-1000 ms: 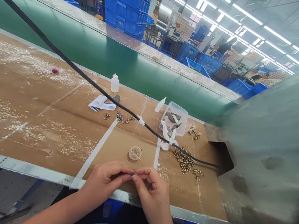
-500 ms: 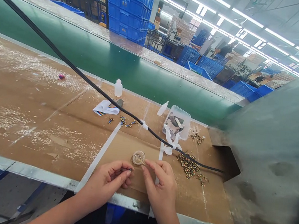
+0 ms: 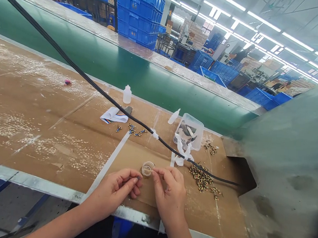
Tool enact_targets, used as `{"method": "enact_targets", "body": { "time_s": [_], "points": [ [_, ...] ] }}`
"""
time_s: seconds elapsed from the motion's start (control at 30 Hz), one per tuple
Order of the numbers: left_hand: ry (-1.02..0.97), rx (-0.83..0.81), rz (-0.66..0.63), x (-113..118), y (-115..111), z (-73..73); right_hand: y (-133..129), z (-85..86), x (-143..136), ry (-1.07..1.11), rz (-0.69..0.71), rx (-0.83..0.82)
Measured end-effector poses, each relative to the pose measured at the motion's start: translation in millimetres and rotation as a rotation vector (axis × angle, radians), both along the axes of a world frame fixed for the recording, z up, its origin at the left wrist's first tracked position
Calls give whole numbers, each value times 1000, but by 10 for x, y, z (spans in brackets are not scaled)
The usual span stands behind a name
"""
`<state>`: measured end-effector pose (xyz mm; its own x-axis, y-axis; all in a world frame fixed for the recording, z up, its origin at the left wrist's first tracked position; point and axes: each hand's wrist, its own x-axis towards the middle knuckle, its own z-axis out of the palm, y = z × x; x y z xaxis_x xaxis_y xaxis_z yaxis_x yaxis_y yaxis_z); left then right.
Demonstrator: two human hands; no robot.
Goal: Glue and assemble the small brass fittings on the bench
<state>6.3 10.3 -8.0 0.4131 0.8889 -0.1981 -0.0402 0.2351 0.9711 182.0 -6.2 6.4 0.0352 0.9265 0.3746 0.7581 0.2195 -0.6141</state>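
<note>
My left hand (image 3: 116, 189) is closed, with thumb and forefinger pinching a tiny dark piece (image 3: 138, 178) too small to name. My right hand (image 3: 170, 193) pinches a thin pale stick (image 3: 149, 170), whose tip reaches over a small round clear dish (image 3: 143, 171). This dish sits on the brown cardboard (image 3: 134, 152) just beyond both hands. To the right of my right hand lies a heap of small brass-and-black parts (image 3: 200, 179). Several similar parts with blue bits (image 3: 132, 129) lie farther off.
A black cable (image 3: 85, 78) with white ties crosses above the bench. Behind are a clear plastic box (image 3: 198, 138) of dark pieces, two white bottles (image 3: 127, 95) and a striped white ribbon (image 3: 115, 115). A green belt (image 3: 140, 71) runs beyond; a metal panel (image 3: 288, 155) stands right.
My right hand has shifted slightly left, and the stick now lies flatter across the dish. My left hand keeps its pinch, turned a little so the dark piece shows more.
</note>
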Motion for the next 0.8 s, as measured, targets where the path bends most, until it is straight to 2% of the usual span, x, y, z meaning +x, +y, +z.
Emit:
{"method": "enact_targets", "body": {
  "time_s": [0.17, 0.4, 0.53, 0.8],
  "points": [
    [-15, -119, -27, -15, 16, 52, -7, -18, 24, 11, 3, 4],
    [-76, -185, -26, -34, 26, 9, 9, -18, 44, 22, -9, 18],
    [-94, -255, -12, -27, 42, 33, 12, -17, 45, 12, 0, 26],
    [-86, -227, -24, -35, 32, 81, 19, -10, 55, -12, 11, 51]
  ]
}}
